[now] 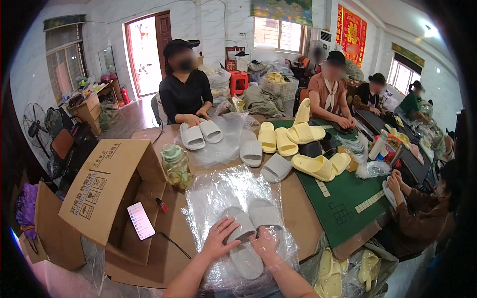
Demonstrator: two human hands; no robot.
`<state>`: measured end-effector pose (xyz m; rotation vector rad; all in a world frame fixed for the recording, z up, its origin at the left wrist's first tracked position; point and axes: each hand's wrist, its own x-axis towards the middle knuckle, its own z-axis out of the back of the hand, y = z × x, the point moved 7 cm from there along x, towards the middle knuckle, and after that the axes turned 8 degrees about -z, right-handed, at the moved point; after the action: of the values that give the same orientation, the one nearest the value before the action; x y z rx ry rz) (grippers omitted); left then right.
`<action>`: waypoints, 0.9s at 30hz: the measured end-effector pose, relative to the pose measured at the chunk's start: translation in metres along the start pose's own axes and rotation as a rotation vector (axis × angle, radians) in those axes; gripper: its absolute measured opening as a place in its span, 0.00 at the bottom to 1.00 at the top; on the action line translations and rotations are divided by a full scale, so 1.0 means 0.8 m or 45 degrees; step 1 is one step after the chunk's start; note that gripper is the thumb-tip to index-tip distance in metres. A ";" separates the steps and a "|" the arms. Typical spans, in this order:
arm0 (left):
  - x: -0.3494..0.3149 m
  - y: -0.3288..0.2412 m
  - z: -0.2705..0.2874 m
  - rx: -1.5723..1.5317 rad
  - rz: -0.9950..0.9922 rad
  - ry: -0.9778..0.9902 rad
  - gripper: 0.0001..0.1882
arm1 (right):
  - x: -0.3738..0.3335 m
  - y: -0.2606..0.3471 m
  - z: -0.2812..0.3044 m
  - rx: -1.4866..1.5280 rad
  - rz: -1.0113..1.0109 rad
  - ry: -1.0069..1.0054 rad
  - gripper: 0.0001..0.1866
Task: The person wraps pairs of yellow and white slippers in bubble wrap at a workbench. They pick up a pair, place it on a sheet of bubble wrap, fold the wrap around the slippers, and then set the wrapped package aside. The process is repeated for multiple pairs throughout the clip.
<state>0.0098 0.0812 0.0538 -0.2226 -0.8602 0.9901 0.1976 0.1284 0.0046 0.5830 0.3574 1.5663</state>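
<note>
A pair of grey slippers lies on clear plastic bags (206,198) in front of me. My left hand (222,239) rests on the left grey slipper (247,263), fingers spread across its strap and thumb toward the middle. The right grey slipper (264,212) lies alongside, partly under shiny film. My right hand (265,244) is closed on that slipper near its strap; glare from the plastic blurs some of its fingers. Beyond the bags lie a loose grey slipper (276,168) and another grey slipper (251,153).
To my left are an open cardboard box (107,184), a phone (141,221) and a glass jar (176,166). Yellow slippers (314,167) pile on the green mat (343,218). Across the table a co-worker (185,94) handles grey slippers (192,136); another co-worker (422,208) sits at right.
</note>
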 end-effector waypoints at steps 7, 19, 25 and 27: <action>-0.002 0.005 -0.002 -0.026 -0.018 -0.014 0.33 | 0.001 0.000 -0.001 -0.001 -0.019 0.009 0.18; 0.001 0.001 -0.001 -0.007 0.003 0.017 0.33 | 0.002 -0.003 -0.003 0.026 -0.022 0.030 0.18; 0.000 0.001 0.000 -0.002 -0.023 0.002 0.34 | 0.002 0.003 0.003 0.030 -0.003 0.010 0.18; 0.000 0.001 -0.001 -0.003 -0.021 0.005 0.34 | 0.002 0.001 0.001 0.021 -0.009 0.011 0.19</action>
<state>0.0095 0.0817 0.0530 -0.2191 -0.8581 0.9728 0.1971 0.1302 0.0059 0.5872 0.3792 1.5606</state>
